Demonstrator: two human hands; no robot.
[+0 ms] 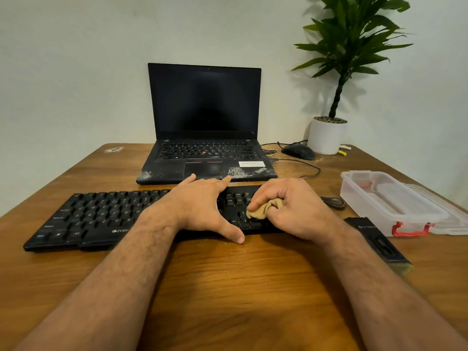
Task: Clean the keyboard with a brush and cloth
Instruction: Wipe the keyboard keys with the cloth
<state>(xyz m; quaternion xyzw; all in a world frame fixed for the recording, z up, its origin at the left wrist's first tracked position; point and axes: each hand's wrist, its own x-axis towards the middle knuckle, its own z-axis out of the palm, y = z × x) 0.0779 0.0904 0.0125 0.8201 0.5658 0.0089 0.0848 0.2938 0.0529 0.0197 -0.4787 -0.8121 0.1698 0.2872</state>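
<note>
A black keyboard (96, 216) lies across the wooden table (228, 287) in front of me. My left hand (200, 206) rests flat on its middle, fingers spread, thumb at the front edge. My right hand (291, 206) is closed around a bunched tan cloth (260, 210), which presses on the arrow keys at the keyboard's right part. A black brush (377, 241) with pale bristles lies on the table to the right of my right forearm, untouched.
An open, dusty black laptop (205, 138) stands just behind the keyboard. A mouse (298, 151) with its cable and a potted plant (326, 134) sit at the back right. A clear plastic box (385, 201) with red clips stands at the right beside a small dark loop (334, 201).
</note>
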